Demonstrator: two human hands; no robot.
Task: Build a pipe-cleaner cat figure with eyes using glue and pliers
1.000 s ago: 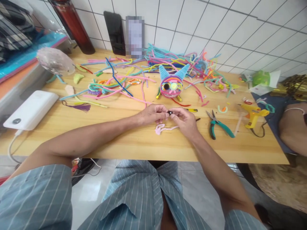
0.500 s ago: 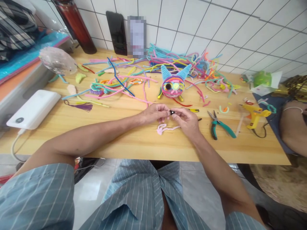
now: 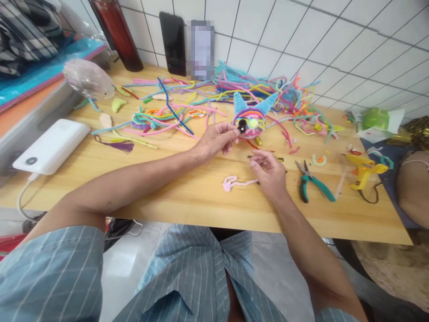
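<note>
My left hand (image 3: 219, 139) is closed in a pinch on a small black piece with a white spot (image 3: 240, 130). It holds this piece up in front of a round multicoloured pipe-cleaner figure (image 3: 250, 127) with blue pointed ears and a flower-like disc; whether the two touch I cannot tell. My right hand (image 3: 270, 172) rests low over the table with its fingers loosely apart and nothing seen in them. Beneath its fingers lies a yellow and black cutter (image 3: 280, 159), partly hidden. A pale pink bent pipe cleaner (image 3: 231, 184) lies just left of that hand.
Teal-handled pliers (image 3: 317, 183) and a yellow glue gun (image 3: 365, 170) lie to the right. Loose pipe cleaners (image 3: 234, 82) spread along the back. A white power bank (image 3: 52, 146) sits at left, a red flask (image 3: 120, 36) behind it. Another person's arm (image 3: 415, 188) is at far right.
My hands have come apart. The left one has carried the small black piece up to the figure's face, while the right has let go of it and loosened. The view has shifted slightly.
</note>
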